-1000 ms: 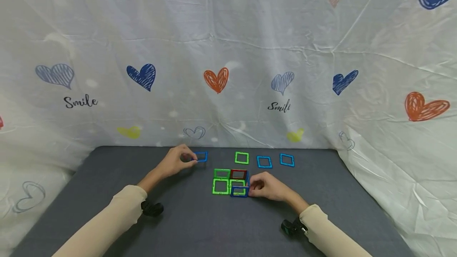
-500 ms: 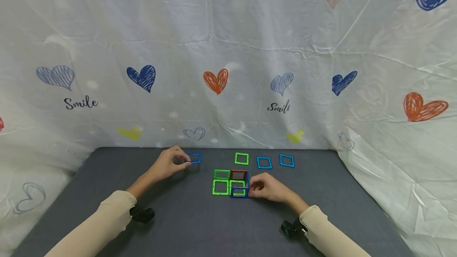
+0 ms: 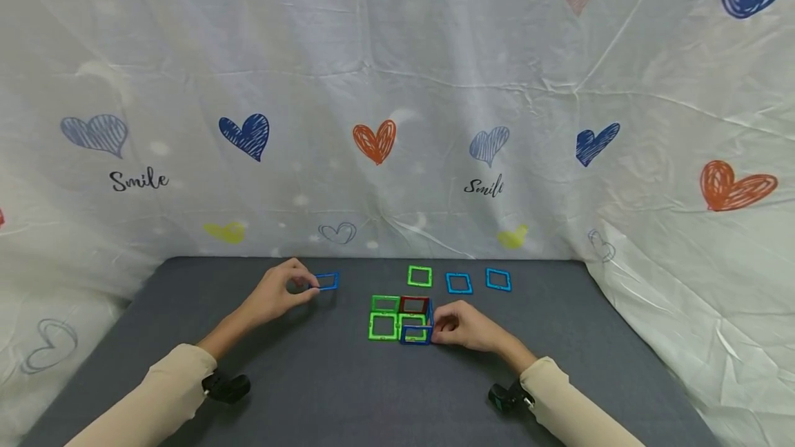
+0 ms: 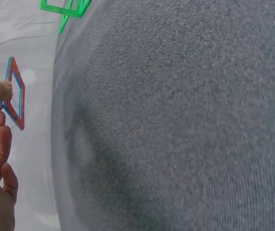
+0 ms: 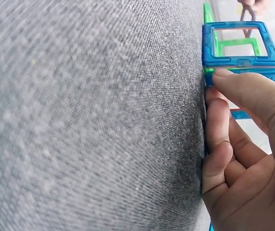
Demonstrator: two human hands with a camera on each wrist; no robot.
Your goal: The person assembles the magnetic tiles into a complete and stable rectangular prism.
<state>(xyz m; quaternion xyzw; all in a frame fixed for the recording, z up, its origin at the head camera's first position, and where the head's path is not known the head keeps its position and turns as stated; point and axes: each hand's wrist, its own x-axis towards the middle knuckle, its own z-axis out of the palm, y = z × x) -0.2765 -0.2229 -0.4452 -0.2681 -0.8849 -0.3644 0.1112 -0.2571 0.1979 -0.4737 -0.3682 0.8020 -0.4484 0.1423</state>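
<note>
My left hand (image 3: 278,290) pinches a hollow square magnetic tile (image 3: 337,281) by its edge, off to the left of a small build. In the left wrist view that tile (image 4: 23,98) shows blue with red-orange along its edges. Two green square tiles (image 3: 383,338) lie flat and joined; behind them stand a green tile (image 3: 386,296) and a dark red tile (image 3: 415,298). A blue tile (image 5: 243,61) stands at the front right. Thumb and fingers of my right hand (image 3: 467,328) pinch the low edge of the right-side blue tile (image 5: 269,74).
Behind the build lie a loose green tile (image 3: 419,268) and two loose blue tiles, one nearer (image 3: 459,292) and one farther right (image 3: 499,287). A white curtain with hearts (image 3: 422,192) hangs at the far edge of the dark grey table (image 3: 348,399).
My left hand has drawn back leftward and slightly nearer, carrying the blue tile away from the build. The right hand and the build have stayed in place.
</note>
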